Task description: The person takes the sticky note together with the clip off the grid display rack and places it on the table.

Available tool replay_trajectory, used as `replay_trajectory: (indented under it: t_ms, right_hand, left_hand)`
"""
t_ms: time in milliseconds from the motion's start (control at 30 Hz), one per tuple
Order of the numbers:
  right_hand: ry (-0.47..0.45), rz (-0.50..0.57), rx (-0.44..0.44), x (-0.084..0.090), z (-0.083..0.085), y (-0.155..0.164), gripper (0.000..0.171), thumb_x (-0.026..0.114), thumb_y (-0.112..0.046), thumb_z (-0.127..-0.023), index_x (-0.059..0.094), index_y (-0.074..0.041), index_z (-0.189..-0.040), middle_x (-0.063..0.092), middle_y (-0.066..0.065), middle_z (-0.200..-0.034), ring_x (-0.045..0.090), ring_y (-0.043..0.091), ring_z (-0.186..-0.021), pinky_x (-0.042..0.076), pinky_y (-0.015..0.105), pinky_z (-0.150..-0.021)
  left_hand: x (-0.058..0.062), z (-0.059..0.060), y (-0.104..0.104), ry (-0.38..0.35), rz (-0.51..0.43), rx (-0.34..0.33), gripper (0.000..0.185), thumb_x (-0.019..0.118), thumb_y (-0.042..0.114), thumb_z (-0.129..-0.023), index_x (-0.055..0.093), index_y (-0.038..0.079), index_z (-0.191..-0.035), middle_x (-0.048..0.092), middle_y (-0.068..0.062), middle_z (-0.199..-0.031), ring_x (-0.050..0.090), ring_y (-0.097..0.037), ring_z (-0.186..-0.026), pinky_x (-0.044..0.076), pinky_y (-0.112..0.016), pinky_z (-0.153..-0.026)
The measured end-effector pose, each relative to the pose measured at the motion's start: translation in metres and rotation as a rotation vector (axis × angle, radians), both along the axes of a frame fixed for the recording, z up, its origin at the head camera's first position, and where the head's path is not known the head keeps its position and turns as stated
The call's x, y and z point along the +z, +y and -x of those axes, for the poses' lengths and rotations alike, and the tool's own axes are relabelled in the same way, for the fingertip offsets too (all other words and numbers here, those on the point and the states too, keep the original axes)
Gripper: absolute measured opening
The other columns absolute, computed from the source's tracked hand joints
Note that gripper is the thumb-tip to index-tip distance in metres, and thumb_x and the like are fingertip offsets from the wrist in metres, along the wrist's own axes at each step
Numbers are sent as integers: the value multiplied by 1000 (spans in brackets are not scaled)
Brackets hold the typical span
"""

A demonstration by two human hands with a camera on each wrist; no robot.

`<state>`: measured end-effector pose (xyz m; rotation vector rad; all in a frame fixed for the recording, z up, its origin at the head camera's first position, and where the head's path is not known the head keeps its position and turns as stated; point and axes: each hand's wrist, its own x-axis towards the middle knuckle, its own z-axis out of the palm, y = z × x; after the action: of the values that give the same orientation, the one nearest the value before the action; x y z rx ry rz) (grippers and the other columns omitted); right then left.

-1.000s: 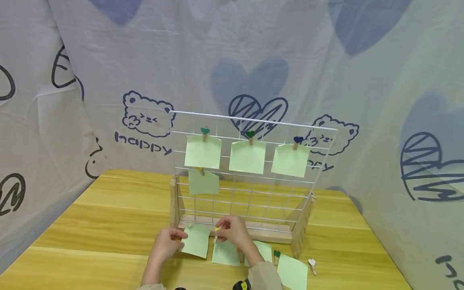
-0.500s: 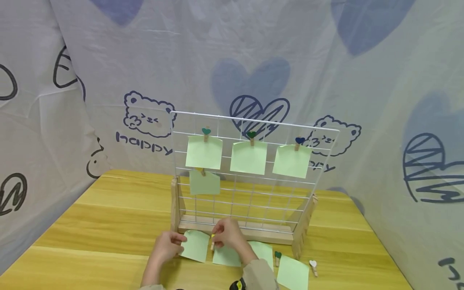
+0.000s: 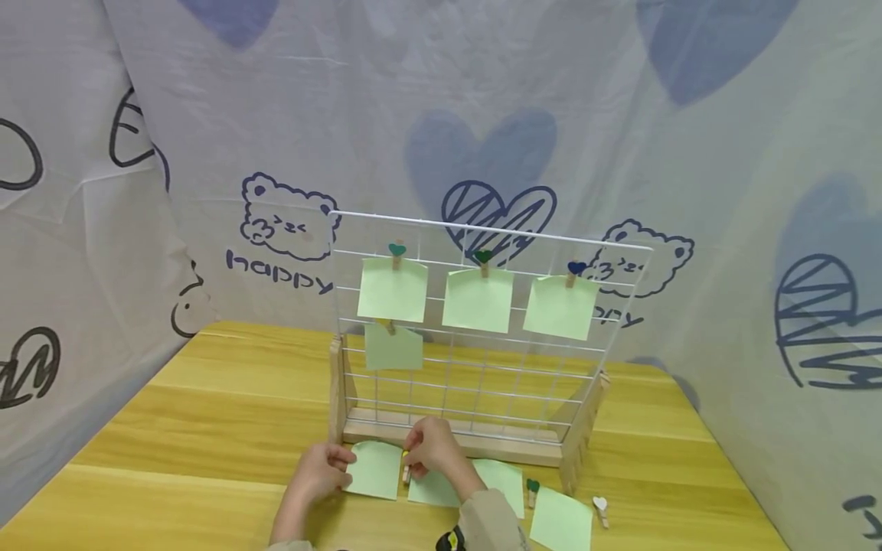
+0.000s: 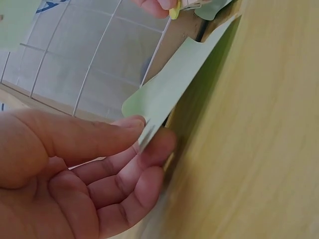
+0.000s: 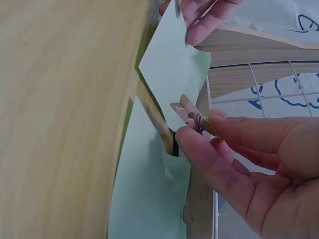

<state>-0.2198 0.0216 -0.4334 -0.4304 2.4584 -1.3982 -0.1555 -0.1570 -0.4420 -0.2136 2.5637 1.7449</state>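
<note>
My left hand point(image 3: 320, 471) pinches the left edge of a pale green paper note point(image 3: 375, 471) between thumb and fingers. In the left wrist view the note point(image 4: 172, 74) is tilted, partly raised off the table. Just beyond its right edge, my right hand point(image 3: 436, 445) pinches a small wooden clothespin point(image 3: 406, 474) with a yellow top. Thumb and fingertip squeeze the clothespin point(image 5: 188, 114) at its yellow end in the right wrist view, its wooden tips pointing toward the note. A second green note point(image 3: 430, 490) lies below the right hand, partly hidden by it.
Behind the hands a white wire grid point(image 3: 482, 390) stands on a wooden base point(image 3: 510, 450), with several green notes clipped on it. To the right lie a note point(image 3: 506, 482), a green-heart clothespin point(image 3: 532, 492), another note point(image 3: 561, 520) and a white-heart clothespin point(image 3: 602, 511).
The right hand has moved slightly left and down with the clothespin, nearer the held note. The left hand and its note have lowered a little. The head view has shifted slightly.
</note>
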Motion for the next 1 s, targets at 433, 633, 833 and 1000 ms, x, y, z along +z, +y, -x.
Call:
replay_trajectory:
  t_ms: [433,633,833,1000]
  right_hand:
    - [-22,-20,-5,-2,-2,-3,19,65,19,-66,53,5,-63,54,11,-52,54,18,-40,48,29,-40]
    - [-11,-43,-7,-4,-1,-5,19,66,18,-66,54,4,-62,54,10,-52,54,16,-40,48,27,-39]
    - [-6,-48,-11,-4,-2,-6,20,66,19,-65,54,4,-62,55,10,-51,53,15,-39,48,27,-40]
    - [7,-78,-5,-5,-4,-6,20,65,20,-65,54,3,-62,54,10,-50,54,16,-38,47,25,-39]
  left_hand:
    - [-3,-1,-4,0,34,-7,9,58,-2,-79,60,-9,-84,53,-5,-65,47,-16,-53,43,-26,-46]
    - [-3,0,-6,-6,33,-28,14,56,3,-82,60,-10,-88,52,-6,-63,46,-14,-51,41,-25,-45]
    - [-1,-2,-7,-9,30,-49,17,54,6,-85,59,-10,-90,50,-6,-60,46,-14,-50,39,-23,-44]
    - [1,-3,-6,-11,28,-47,17,54,6,-85,58,-10,-89,52,-6,-64,46,-14,-51,39,-23,-44]
